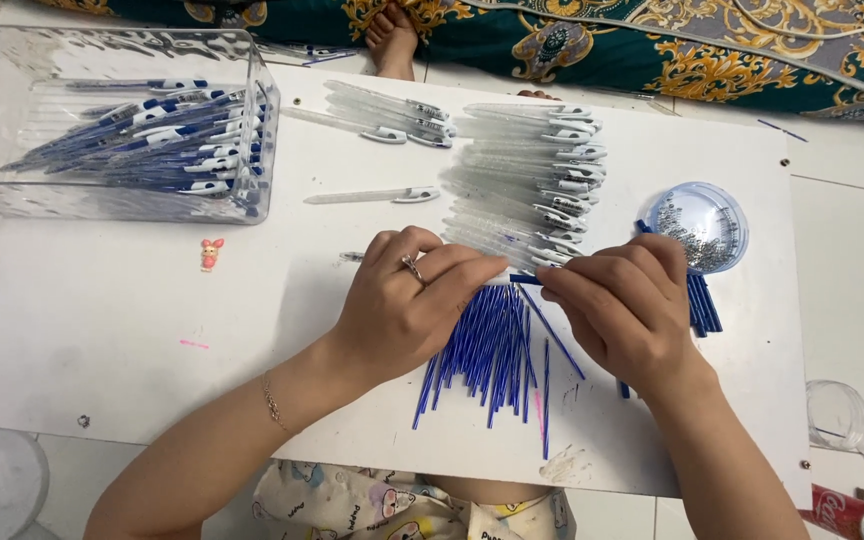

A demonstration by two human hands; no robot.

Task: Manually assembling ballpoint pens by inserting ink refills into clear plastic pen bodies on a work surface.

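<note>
Here we hold one blue refill [525, 280] between our two hands: the left hand [407, 305] has its fingers [472, 268] pinched shut on one end, and the right hand [627, 305] closes its fingers [564, 285] on the other, so only a short stretch of it shows in the gap. Whether a clear barrel sits over it we cannot make out. Just below and partly under our fingers lies the loose pile of blue refills [487, 350], its upper ends hidden by the left hand. Just above the fingers the row of clear pen barrels [527, 180] fans out, its nearest ends covered by our knuckles. To the right of the right hand, a round lid of small springs [697, 225] stands near the tabletop [102, 330] edge, atop more refills. Far to the upper left, the clear bin of finished pens [152, 140] overhangs the edge. Left of our left hand the white surface lies open.
</note>
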